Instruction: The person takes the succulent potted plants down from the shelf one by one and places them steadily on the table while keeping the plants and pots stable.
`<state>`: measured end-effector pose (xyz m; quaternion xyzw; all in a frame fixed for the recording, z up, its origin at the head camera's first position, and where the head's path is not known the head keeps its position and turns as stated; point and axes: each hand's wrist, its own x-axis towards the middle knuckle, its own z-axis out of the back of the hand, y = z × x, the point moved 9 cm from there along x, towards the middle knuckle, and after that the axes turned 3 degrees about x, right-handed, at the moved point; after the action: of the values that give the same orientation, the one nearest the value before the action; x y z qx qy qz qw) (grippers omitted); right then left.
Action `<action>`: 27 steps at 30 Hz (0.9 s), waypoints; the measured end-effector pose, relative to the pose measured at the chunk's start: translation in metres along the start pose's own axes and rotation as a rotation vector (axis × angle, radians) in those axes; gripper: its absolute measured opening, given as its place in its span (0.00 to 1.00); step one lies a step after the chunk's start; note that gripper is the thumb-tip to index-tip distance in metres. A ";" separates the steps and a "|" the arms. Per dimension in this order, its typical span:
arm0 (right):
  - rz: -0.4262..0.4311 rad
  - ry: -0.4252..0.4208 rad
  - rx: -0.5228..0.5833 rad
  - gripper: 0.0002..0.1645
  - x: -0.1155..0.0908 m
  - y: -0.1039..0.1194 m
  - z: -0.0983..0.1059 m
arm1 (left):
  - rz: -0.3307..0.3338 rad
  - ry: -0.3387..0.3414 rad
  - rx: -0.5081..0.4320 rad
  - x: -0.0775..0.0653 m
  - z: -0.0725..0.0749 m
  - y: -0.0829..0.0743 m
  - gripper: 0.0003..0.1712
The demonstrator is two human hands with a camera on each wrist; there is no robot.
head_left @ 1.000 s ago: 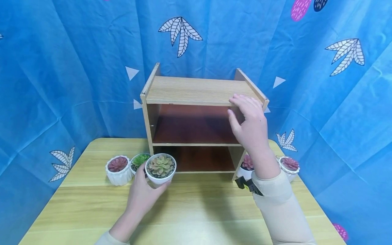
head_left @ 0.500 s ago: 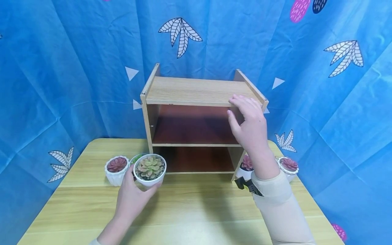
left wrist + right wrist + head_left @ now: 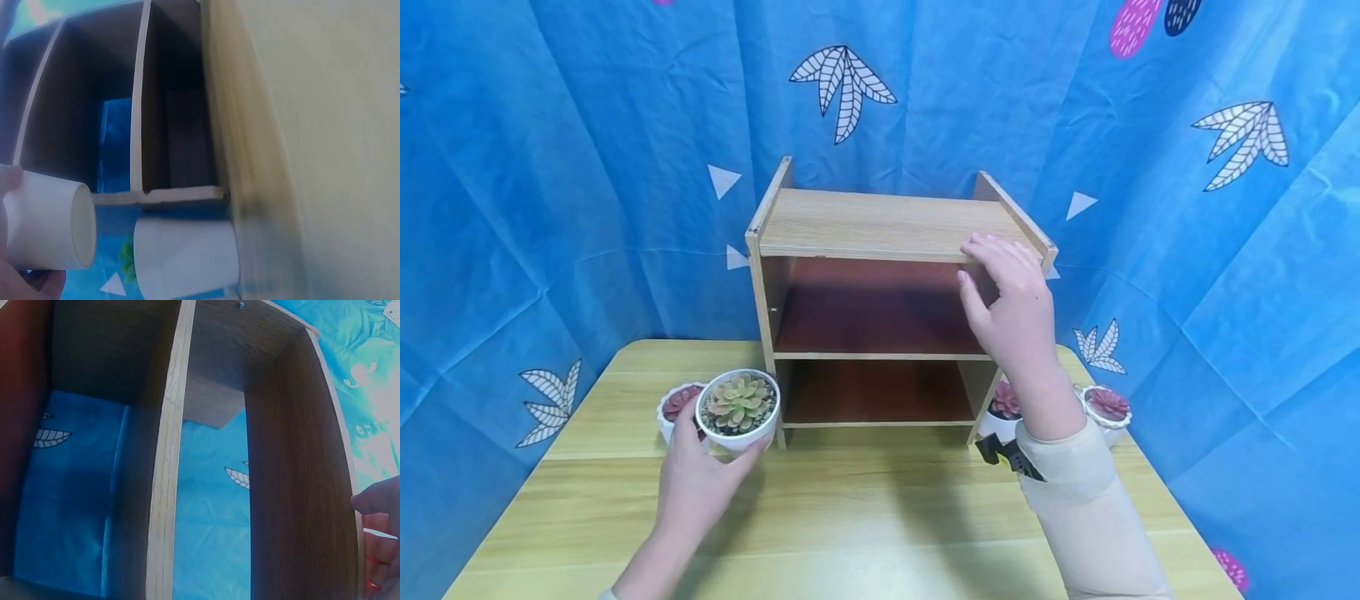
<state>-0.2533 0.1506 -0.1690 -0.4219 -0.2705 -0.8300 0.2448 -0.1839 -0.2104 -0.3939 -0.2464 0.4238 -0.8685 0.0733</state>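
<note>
My left hand (image 3: 703,483) grips a white pot with a pale green succulent (image 3: 739,403), thumb and fingers around its sides. In the left wrist view that held pot (image 3: 44,219) hangs above the table, its base showing. Another white pot with a green plant (image 3: 187,256) stands beside the shelf there; the held pot hides it in the head view. Partly covered by my left hand is a ribbed white pot with a red succulent (image 3: 676,404). My right hand (image 3: 1013,308) rests on the front edge of the wooden shelf's top board (image 3: 880,223), fingers extended over it, thumb below.
Beneath the top board the shelf has two levels (image 3: 880,357). On its right, a potted pink succulent (image 3: 1000,417) and another white pot with a reddish succulent (image 3: 1107,410) stand on the wooden table (image 3: 865,517). A blue patterned curtain (image 3: 625,167) hangs behind.
My left hand has carried the pale green succulent leftward, away from the shelf front, so it now covers the green plant. My right hand stays on the top board.
</note>
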 end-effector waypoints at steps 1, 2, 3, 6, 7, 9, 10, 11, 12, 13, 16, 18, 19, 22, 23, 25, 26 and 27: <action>0.000 0.001 0.000 0.21 0.000 0.000 0.000 | 0.001 -0.006 -0.002 0.001 0.003 0.000 0.62; -0.001 0.003 -0.001 0.21 0.000 0.000 0.000 | 0.002 -0.011 -0.006 0.003 0.005 0.001 0.62; -0.001 0.004 -0.001 0.21 0.000 0.000 -0.001 | 0.004 -0.018 -0.006 0.004 0.008 0.002 0.61; 0.001 0.006 0.000 0.21 -0.001 0.000 -0.001 | 0.027 -0.026 0.005 0.007 0.014 0.005 0.62; 0.003 0.004 0.001 0.21 -0.001 0.000 -0.001 | 0.040 -0.026 0.010 0.008 0.016 0.007 0.62; 0.006 0.001 0.002 0.21 0.000 0.000 -0.001 | 0.066 -0.027 0.015 0.010 0.019 0.011 0.63; 0.009 -0.001 0.004 0.21 0.000 0.000 -0.001 | 0.081 -0.028 0.016 0.011 0.021 0.013 0.63; 0.011 -0.003 0.005 0.21 0.000 0.001 -0.001 | 0.097 -0.028 0.015 0.011 0.023 0.015 0.64; 0.013 -0.004 0.006 0.20 0.001 0.001 -0.001 | 0.108 -0.030 0.011 0.012 0.025 0.016 0.64; 0.014 -0.004 0.006 0.20 0.001 0.001 -0.001 | 0.115 -0.034 0.010 0.013 0.027 0.018 0.64; 0.011 -0.002 0.004 0.21 0.001 0.001 -0.001 | 0.140 -0.046 0.010 0.015 0.034 0.022 0.65; 0.008 0.000 0.001 0.21 0.001 0.001 -0.001 | 0.148 -0.055 0.005 0.017 0.038 0.025 0.65; 0.008 0.000 0.000 0.21 0.000 0.001 0.000 | 0.149 -0.062 0.005 0.018 0.040 0.026 0.64; 0.005 0.000 -0.003 0.21 0.000 0.001 0.000 | 0.141 -0.087 0.000 0.020 0.045 0.029 0.63; 0.006 0.000 -0.003 0.21 0.000 0.001 0.000 | 0.136 -0.095 0.000 0.021 0.046 0.030 0.63; 0.007 0.001 -0.004 0.20 0.000 0.001 0.000 | 0.130 -0.109 0.004 0.022 0.050 0.032 0.62; 0.007 0.001 -0.005 0.20 0.000 0.001 0.000 | 0.129 -0.115 0.004 0.023 0.051 0.033 0.62; 0.008 0.001 -0.005 0.20 0.000 0.001 0.000 | 0.130 -0.120 0.003 0.024 0.052 0.034 0.62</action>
<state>-0.2525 0.1498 -0.1688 -0.4231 -0.2667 -0.8299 0.2472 -0.1813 -0.2765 -0.3843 -0.2698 0.4325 -0.8462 0.1553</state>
